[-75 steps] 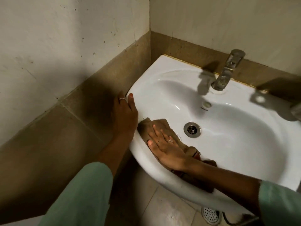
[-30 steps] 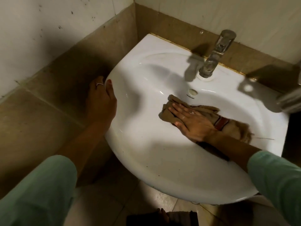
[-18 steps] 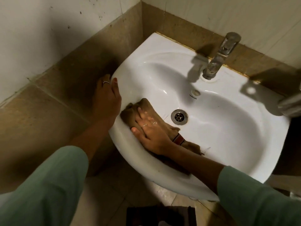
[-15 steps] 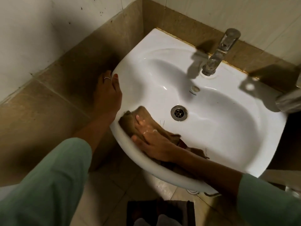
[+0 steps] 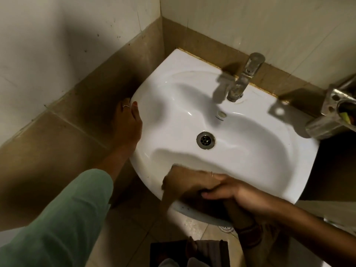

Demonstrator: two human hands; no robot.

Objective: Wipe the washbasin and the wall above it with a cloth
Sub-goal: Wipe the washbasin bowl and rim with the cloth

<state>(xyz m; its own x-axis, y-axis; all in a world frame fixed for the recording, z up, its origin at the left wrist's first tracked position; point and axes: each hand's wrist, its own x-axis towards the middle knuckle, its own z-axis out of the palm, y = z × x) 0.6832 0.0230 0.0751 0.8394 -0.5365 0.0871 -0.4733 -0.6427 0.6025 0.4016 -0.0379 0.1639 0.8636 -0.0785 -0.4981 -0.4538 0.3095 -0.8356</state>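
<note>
cloth [image 5: 185, 185] has slid from the bowl's left side onto the washbasin [image 5: 250, 151] front rim, right hand [image 5: 231, 191] clutching it closed; left hand [image 5: 128, 124] braces the edge, clutching nothing; wall remains.

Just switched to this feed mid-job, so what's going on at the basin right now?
A person is wiping the white washbasin with a brown cloth. The right hand grips the cloth over the basin's front rim, part of it hanging down outside. The left hand braces on the left rim. The bowl around the drain is clear, and the tap is untouched. No hand is on the wall above.
</note>
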